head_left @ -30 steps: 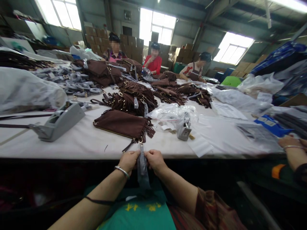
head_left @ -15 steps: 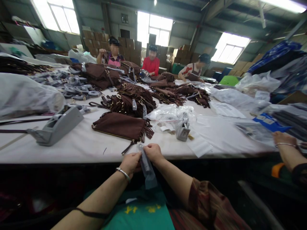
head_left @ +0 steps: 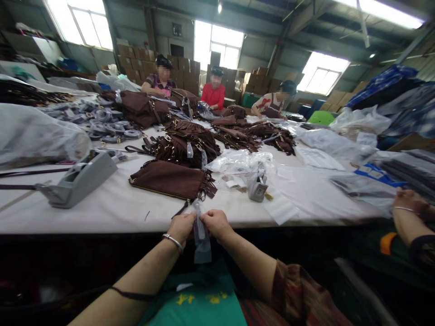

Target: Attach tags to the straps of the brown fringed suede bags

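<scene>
At the table's front edge, my left hand (head_left: 183, 228) and my right hand (head_left: 216, 224) pinch a narrow clear plastic sleeve (head_left: 203, 246) from both sides near its top. The sleeve hangs down past the edge, with something greyish inside that I cannot make out. Just beyond my hands lies a flat brown fringed bag (head_left: 166, 179), its zipper side toward me. A dark strap (head_left: 180, 209) runs from the bag's corner to the top of the sleeve; whether they are joined is hidden by my fingers.
A grey tape dispenser (head_left: 81, 181) stands left, a smaller grey dispenser (head_left: 258, 188) right among crumpled clear bags (head_left: 238, 163). Brown fringed bags (head_left: 185, 145) and wrapped straps (head_left: 105, 120) are heaped beyond. A co-worker's hand (head_left: 409, 203) is at far right; several people sit opposite.
The sleeve now hangs straighter, its lower end swung left. Both hands shifted slightly left and down. The person opposite on the left has lowered a raised hand.
</scene>
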